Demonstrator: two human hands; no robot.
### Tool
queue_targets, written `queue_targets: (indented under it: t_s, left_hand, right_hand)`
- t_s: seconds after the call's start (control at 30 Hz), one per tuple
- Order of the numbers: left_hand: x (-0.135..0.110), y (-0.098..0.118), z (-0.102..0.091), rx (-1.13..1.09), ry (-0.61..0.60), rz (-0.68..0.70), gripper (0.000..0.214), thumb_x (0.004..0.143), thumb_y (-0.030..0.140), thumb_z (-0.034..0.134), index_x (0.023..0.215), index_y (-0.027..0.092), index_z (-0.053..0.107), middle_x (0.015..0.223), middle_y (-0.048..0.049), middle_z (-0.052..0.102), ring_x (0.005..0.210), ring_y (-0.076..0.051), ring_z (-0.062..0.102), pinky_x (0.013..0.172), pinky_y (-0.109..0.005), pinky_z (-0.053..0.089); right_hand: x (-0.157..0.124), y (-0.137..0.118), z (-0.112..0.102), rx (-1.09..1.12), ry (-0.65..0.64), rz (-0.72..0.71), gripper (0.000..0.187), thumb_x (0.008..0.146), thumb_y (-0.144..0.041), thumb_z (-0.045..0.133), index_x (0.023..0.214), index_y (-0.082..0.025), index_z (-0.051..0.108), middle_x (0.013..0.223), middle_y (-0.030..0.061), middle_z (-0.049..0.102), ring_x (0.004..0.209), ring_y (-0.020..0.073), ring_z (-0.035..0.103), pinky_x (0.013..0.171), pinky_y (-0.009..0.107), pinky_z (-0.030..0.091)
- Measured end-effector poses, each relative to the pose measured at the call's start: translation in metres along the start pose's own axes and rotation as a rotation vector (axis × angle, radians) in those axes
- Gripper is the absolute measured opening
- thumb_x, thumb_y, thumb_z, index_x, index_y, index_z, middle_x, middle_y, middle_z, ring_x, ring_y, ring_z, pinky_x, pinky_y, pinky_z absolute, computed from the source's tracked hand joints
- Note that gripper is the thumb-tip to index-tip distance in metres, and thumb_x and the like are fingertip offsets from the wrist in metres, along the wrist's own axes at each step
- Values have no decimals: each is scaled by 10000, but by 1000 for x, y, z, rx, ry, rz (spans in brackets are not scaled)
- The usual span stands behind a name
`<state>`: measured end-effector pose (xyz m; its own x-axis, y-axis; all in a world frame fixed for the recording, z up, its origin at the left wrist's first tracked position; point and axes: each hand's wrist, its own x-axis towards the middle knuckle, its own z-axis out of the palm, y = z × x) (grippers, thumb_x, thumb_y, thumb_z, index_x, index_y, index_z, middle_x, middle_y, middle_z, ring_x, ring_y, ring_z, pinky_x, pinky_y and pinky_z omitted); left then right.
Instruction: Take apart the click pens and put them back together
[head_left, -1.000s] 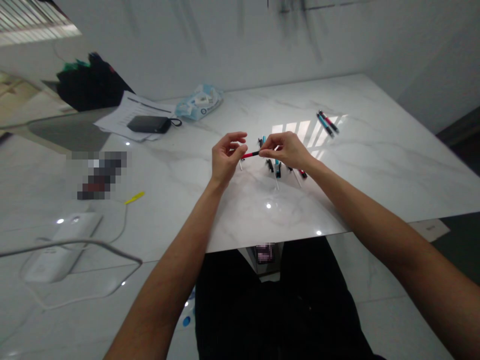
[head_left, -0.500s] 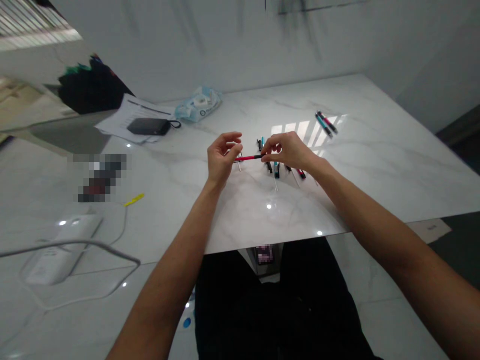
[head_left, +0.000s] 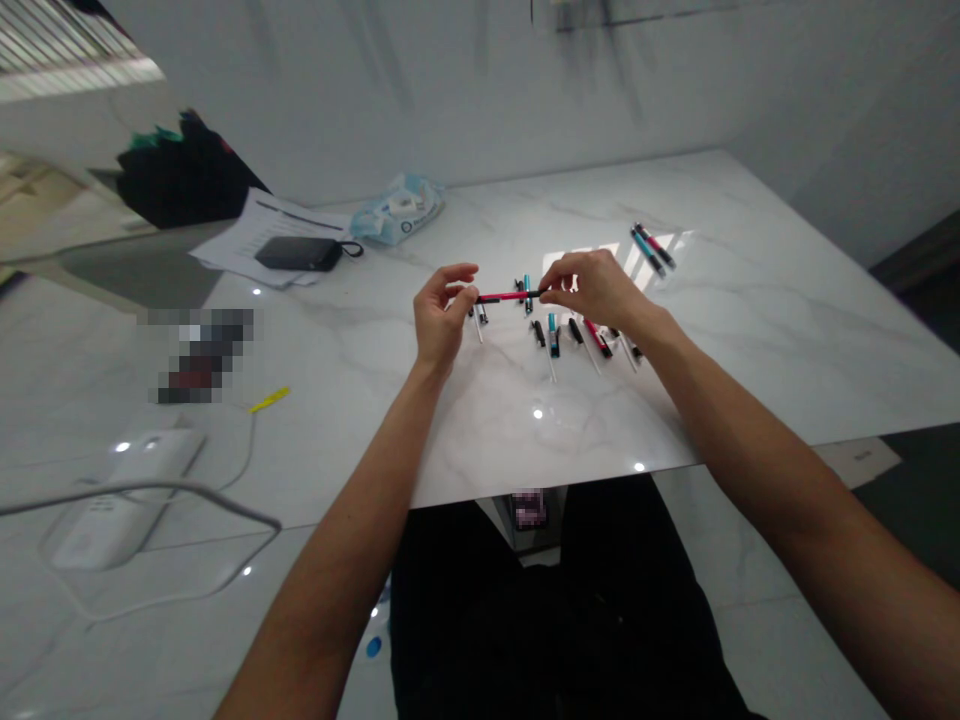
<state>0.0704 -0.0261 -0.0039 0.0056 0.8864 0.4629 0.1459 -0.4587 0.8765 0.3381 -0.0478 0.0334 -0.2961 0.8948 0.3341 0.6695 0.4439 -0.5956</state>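
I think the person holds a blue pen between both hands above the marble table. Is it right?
No: the head view shows a red and black pen, not blue. The left hand and right hand hold it above the marble table.

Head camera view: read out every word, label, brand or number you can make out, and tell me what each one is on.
Nothing can be read: the print on the paper sheets, the round logo on the blue-and-white packet, the card on the floor and any marking on the red pen are all too small or blurred.
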Motion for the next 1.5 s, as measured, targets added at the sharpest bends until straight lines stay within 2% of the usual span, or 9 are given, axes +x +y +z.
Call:
queue_targets:
  t_s: [0.13,0.37,0.63,0.9,1.03,1.13,1.23,1.33,1.5]
  left_hand:
    - [0,5,-2,-1,38,-40,257,816,307,755,1062,252,808,1097,-42,788,910,-177,689,782,-276,557]
    - [-3,17,-2,13,49,-92,284,789,296,720,1052,233,806,1083,-46,780,876,-177,677,743,-287,506]
    - [-3,17,-2,13,35,-147,270,785,325,718,1025,231,800,1082,-55,773,876,-183,666,753,-301,497]
    - [-4,15,-1,17,13,-136,253,799,319,721,1022,235,806,1078,-48,776,877,-177,667,767,-300,512]
    - [-3,16,-1,-20,32,-167,254,776,324,733,998,231,815,1037,-41,783,850,-168,662,771,-297,516]
    - [-2,16,-2,-56,50,-200,258,754,332,735,976,226,814,1004,-38,784,832,-165,661,770,-293,524]
    - [-2,16,-2,-53,49,-207,262,751,343,728,970,223,806,987,-36,777,821,-165,657,760,-289,527]
    - [-3,16,-2,-46,36,-206,256,759,339,724,973,223,803,979,-34,774,816,-163,654,761,-291,530]
    - [-4,16,-1,-46,27,-206,247,768,322,720,977,225,810,970,-37,774,806,-161,649,757,-295,528]
  right_hand:
    - [3,25,-16,-102,186,116,167,918,-397,771,939,-251,849,868,56,788,819,243,692,871,458,542]
    - [-4,87,-55,-308,571,472,219,927,-349,735,1010,-175,840,978,131,832,928,303,760,977,503,570]
    - [-15,113,-48,-379,395,775,187,847,-315,820,974,-180,847,1028,174,831,1056,369,776,1005,508,572]
    - [-19,123,-47,-418,332,877,194,831,-314,839,960,-183,777,1097,201,787,1102,380,748,973,507,558]
    - [-16,115,-45,-397,366,711,225,851,-238,754,1066,-173,750,1106,200,779,1082,350,738,984,498,542]
    - [-8,100,-32,-254,319,370,324,806,-197,701,1128,-209,736,1154,140,783,1051,317,727,977,497,566]
    - [0,82,-11,-76,143,75,492,763,-199,692,1252,-254,713,1319,115,756,1194,337,691,1007,519,585]
    - [4,70,8,8,41,-8,641,753,-194,684,1389,-274,663,1444,118,708,1356,367,620,1079,570,568]
    - [11,69,26,-20,33,-44,778,738,-158,672,1508,-249,603,1487,127,691,1427,370,567,1239,592,459]
